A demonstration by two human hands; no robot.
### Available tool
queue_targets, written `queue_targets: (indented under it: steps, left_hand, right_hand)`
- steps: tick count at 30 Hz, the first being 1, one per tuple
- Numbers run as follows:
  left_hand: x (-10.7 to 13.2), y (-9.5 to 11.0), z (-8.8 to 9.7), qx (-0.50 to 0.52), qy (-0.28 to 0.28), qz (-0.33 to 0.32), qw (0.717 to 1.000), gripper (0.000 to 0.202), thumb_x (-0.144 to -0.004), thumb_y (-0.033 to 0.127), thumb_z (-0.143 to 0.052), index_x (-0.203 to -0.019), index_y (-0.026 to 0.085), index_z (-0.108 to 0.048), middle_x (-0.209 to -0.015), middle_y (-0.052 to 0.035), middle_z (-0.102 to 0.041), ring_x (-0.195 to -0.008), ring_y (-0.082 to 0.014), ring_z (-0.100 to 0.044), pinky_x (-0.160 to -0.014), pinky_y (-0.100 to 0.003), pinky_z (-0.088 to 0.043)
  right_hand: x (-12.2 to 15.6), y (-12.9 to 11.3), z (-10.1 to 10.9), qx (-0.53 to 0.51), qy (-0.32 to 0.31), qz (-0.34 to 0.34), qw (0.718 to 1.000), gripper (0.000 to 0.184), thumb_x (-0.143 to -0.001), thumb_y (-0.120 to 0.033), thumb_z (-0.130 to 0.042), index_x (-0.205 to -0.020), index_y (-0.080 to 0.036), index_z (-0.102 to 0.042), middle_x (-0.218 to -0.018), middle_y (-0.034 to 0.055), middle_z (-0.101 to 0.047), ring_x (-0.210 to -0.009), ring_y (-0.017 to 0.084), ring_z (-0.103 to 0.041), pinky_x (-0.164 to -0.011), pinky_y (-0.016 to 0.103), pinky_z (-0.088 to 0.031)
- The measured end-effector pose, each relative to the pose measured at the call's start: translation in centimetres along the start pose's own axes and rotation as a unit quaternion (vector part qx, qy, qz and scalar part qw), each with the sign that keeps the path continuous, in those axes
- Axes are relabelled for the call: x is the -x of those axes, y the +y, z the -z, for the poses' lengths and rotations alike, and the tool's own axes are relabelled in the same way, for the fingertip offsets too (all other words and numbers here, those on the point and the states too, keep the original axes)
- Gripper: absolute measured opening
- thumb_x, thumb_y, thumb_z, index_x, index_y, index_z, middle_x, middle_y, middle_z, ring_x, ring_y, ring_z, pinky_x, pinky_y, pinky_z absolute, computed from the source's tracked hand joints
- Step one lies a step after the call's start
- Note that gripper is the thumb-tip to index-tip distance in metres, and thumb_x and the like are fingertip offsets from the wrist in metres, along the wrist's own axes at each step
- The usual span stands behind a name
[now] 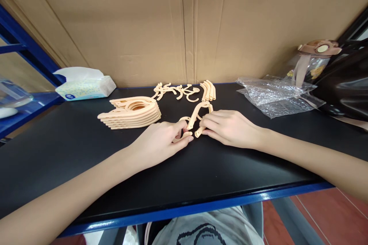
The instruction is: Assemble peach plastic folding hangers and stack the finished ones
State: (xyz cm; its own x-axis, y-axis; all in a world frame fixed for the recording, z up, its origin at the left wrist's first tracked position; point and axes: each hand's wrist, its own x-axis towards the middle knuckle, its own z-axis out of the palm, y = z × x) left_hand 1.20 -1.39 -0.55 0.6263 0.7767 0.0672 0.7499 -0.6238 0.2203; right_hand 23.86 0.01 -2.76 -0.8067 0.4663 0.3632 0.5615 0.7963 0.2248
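Between my hands are cream plastic clothes hanger parts. My left hand (169, 134) pinches a curved hanger hook, partly hidden by the fingers. My right hand (227, 127) grips a hanger arm (199, 132) whose hollow end points toward my left fingertips. Another hanger arm (196, 115) slants up from between the hands and meets the held one at the top. Left of my hands lies a stack of folded hangers (133, 116). Behind them are several loose hooks (179, 91) and a small bundle of loose hanger arms (208, 90).
The black table (224, 172) has a blue front edge. At the back left sits a tissue pack (84, 86). Clear plastic bags (271, 97) lie at the right, near a drink bottle (316, 59) and a dark bag (345, 76). A cardboard panel (143, 26) closes the back.
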Motion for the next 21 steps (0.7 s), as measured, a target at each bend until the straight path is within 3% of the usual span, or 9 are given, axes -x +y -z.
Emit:
queue_targets:
  steps: [21]
  left_hand:
    - [0.08, 0.1, 0.2, -0.031, -0.031, -0.004, 0.999, 0.018, -0.091, 0.038, -0.043, -0.086, 0.021, -0.043, -0.068, 0.0044, -0.057, -0.056, -0.0141, -0.053, -0.049, -0.022, -0.029]
  right_hand:
    - [-0.18, 0.06, -0.02, -0.02, -0.009, 0.008, 1.0, 0.027, -0.097, -0.029, -0.037, -0.091, -0.014, -0.058, -0.089, 0.0064, -0.062, -0.083, 0.018, -0.056, -0.077, 0.03, -0.044]
